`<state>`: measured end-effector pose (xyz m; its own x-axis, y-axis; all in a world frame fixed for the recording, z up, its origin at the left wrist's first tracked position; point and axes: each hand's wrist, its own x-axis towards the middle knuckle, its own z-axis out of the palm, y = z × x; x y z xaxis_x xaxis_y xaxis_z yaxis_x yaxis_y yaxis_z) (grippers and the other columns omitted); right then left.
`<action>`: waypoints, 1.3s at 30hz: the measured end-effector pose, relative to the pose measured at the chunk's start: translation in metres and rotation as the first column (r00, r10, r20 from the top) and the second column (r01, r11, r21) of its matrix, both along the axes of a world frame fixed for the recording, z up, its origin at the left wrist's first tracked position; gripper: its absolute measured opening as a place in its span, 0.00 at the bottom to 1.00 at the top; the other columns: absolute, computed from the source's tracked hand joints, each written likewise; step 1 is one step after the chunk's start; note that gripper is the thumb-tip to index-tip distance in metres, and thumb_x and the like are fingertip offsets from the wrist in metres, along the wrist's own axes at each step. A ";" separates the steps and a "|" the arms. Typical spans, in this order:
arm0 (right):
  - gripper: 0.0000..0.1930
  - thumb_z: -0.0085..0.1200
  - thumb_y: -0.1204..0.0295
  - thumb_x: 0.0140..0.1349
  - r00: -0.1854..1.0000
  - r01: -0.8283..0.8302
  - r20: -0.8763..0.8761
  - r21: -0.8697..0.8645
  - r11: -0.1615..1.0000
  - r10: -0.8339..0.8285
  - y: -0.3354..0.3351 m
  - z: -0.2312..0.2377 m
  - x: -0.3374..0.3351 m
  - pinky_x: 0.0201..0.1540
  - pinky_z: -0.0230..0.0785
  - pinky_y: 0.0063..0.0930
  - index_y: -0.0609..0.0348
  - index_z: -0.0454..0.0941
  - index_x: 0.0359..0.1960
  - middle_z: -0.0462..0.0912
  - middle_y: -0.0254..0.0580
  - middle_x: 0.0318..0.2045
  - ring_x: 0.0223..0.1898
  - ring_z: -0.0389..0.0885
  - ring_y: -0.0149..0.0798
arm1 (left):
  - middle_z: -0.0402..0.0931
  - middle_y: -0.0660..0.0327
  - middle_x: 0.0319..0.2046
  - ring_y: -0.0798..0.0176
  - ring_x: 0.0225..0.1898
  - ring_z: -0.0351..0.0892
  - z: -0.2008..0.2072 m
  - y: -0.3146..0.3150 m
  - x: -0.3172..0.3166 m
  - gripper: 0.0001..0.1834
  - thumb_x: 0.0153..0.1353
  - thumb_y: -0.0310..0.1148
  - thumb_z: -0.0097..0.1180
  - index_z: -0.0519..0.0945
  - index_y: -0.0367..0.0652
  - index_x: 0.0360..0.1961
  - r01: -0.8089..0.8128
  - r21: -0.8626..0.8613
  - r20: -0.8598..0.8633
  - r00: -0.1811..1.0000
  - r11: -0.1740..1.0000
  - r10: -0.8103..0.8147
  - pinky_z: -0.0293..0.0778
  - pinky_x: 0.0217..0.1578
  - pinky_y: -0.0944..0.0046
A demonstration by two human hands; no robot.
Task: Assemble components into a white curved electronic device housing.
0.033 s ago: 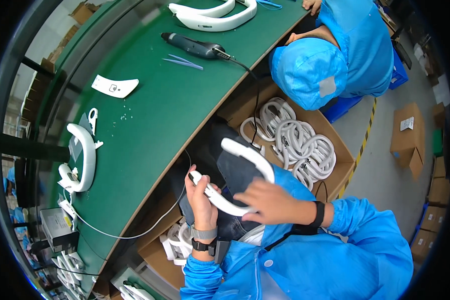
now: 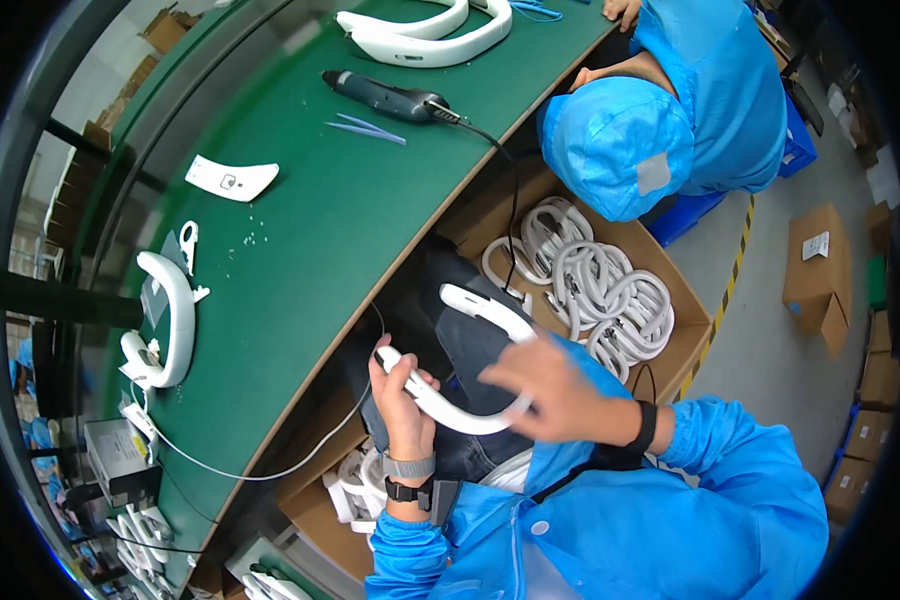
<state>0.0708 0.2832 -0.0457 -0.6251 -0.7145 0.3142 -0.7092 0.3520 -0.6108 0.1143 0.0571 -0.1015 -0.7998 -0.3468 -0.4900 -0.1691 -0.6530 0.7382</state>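
Above my lap is a white U-shaped neckband point(image 2: 440, 408), its two ends pointing up and to the left. My left hand point(image 2: 400, 392) is closed around its lower arm, thumb on top, close to the end. Over the bend of the neckband lies my right hand point(image 2: 555, 388), smeared by motion. Its fingers hide part of the curve, and whether they grip it does not show. The upper arm of the band stands free, with a dark slot near its tip.
On the green bench point(image 2: 300, 290) lie an electric screwdriver point(image 2: 390, 97), tweezers point(image 2: 368, 128), a curved white piece point(image 2: 232, 180) and another white neckband point(image 2: 178, 330). A carton of neckbands point(image 2: 685, 350) stands beside my legs. A co-worker point(image 2: 660, 130) in blue bends at the bench's far edge.
My right hand has shifted slightly right along the bend of the neckband, and the band has turned a little. My left hand keeps its hold.
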 end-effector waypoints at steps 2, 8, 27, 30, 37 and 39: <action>0.25 0.53 0.70 0.64 0.908 0.404 0.195 -0.163 0.900 -0.372 0.028 -0.016 -0.008 0.63 0.62 0.40 0.62 0.66 0.63 0.76 0.51 0.51 0.56 0.73 0.50 | 0.70 0.63 0.29 0.67 0.23 0.71 -0.005 -0.002 0.000 0.26 0.60 0.33 0.50 0.66 0.49 0.62 -0.126 0.122 0.054 0.991 0.984 0.120 0.70 0.24 0.65; 0.24 0.44 0.65 0.73 -0.053 0.456 0.746 -0.574 0.681 0.664 0.024 -0.017 -0.021 0.59 0.69 0.39 0.61 0.60 0.66 0.80 0.53 0.47 0.54 0.79 0.47 | 0.69 0.58 0.35 0.62 0.27 0.70 -0.028 0.002 0.005 0.29 0.60 0.39 0.49 0.66 0.47 0.63 0.024 0.396 -0.195 0.979 0.918 0.058 0.72 0.29 0.61; 0.14 0.43 0.70 0.72 0.066 0.200 0.896 -0.442 0.874 0.438 -0.037 -0.005 0.044 0.42 0.74 0.29 0.66 0.64 0.55 0.79 0.41 0.33 0.35 0.80 0.32 | 0.75 0.54 0.40 0.59 0.34 0.82 0.055 0.027 -0.024 0.28 0.71 0.41 0.47 0.59 0.45 0.68 0.149 0.225 -0.194 0.975 0.963 -0.106 0.82 0.35 0.58; 0.12 0.43 0.71 0.72 0.070 0.234 0.912 -0.409 0.882 0.404 -0.038 -0.006 0.048 0.35 0.75 0.27 0.66 0.65 0.51 0.79 0.42 0.31 0.31 0.80 0.31 | 0.75 0.54 0.40 0.59 0.33 0.82 0.055 0.027 -0.022 0.28 0.71 0.40 0.47 0.58 0.43 0.68 0.164 0.223 -0.228 0.967 0.961 -0.112 0.82 0.36 0.58; 0.12 0.44 0.71 0.71 0.175 0.194 0.912 -0.402 0.895 0.372 -0.039 -0.008 0.048 0.31 0.75 0.27 0.67 0.66 0.49 0.79 0.41 0.28 0.27 0.79 0.30 | 0.74 0.56 0.39 0.60 0.33 0.81 0.060 0.028 -0.018 0.27 0.70 0.40 0.45 0.58 0.46 0.67 0.118 0.157 -0.201 0.976 0.981 -0.085 0.82 0.33 0.59; 0.11 0.44 0.71 0.70 0.163 0.214 0.910 -0.409 0.887 0.381 -0.040 -0.007 0.049 0.30 0.75 0.27 0.68 0.67 0.48 0.79 0.41 0.27 0.26 0.78 0.30 | 0.74 0.56 0.39 0.60 0.32 0.81 0.061 0.028 -0.017 0.27 0.70 0.40 0.45 0.57 0.46 0.67 0.118 0.155 -0.210 0.974 0.981 -0.084 0.82 0.33 0.59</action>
<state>0.1199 0.2431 -0.0527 -0.5571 -0.7897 -0.2570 0.5481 -0.1172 -0.8282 0.0976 0.0847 -0.0402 -0.9146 -0.1867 -0.3586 -0.0993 -0.7561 0.6469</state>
